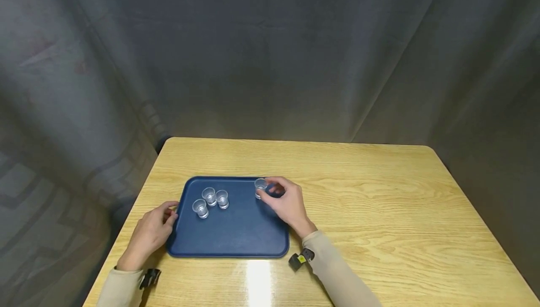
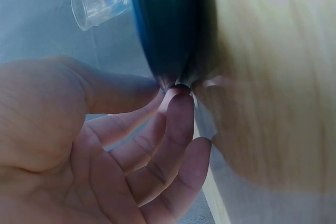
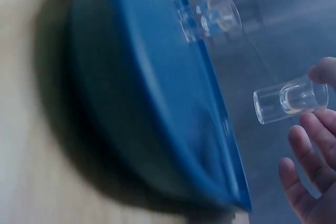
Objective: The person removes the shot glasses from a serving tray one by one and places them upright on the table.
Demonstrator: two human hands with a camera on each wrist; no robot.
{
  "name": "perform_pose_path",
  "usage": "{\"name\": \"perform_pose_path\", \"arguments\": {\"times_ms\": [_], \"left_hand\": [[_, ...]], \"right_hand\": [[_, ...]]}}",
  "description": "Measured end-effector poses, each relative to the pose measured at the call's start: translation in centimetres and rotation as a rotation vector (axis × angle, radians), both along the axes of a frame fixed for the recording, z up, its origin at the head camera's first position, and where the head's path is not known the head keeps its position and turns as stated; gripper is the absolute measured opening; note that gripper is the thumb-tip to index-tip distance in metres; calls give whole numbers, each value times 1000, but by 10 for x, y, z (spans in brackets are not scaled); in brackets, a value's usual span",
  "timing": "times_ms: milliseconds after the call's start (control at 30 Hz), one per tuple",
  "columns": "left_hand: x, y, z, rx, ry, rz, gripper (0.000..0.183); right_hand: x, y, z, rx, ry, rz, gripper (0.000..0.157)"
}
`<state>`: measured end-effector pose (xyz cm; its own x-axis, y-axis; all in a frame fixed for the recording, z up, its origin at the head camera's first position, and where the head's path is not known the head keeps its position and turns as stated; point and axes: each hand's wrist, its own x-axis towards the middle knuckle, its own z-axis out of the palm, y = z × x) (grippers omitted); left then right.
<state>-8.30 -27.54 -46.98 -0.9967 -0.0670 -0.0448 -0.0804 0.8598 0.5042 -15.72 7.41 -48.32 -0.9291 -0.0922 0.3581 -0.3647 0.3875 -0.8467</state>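
A dark blue tray lies on the wooden table. My left hand pinches its left rim; in the left wrist view the thumb is on top and the fingertips are under the edge. Over the tray's far right part, my right hand holds a small clear shot glass by its rim between thumb and fingers. That glass appears clear of the tray in the right wrist view. On the tray's left half stand three more shot glasses, upright and close together.
The light wooden table extends well to the right of the tray. Grey curtains hang behind it and along both sides. Each wrist wears a dark strap with a small device.
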Motion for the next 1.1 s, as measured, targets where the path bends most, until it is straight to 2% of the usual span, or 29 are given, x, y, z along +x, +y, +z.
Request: {"name": "perform_pose_path", "arguments": {"times_ms": [267,533,867,1100], "left_hand": [[-1,0,0,-6,-10,10,37],[0,-1,0,-4,-4,-5,37],[-1,-2,0,-4,3,-13,37],[0,-2,-2,-1,5,-11,36]], "right_hand": [[-10,19,0,-32,-52,-78,32],[-19,37,1,-89,-43,-151,32],[-30,64,-6,-181,-76,-248,34],[-36,84,-10,-201,-101,-306,34]]}}
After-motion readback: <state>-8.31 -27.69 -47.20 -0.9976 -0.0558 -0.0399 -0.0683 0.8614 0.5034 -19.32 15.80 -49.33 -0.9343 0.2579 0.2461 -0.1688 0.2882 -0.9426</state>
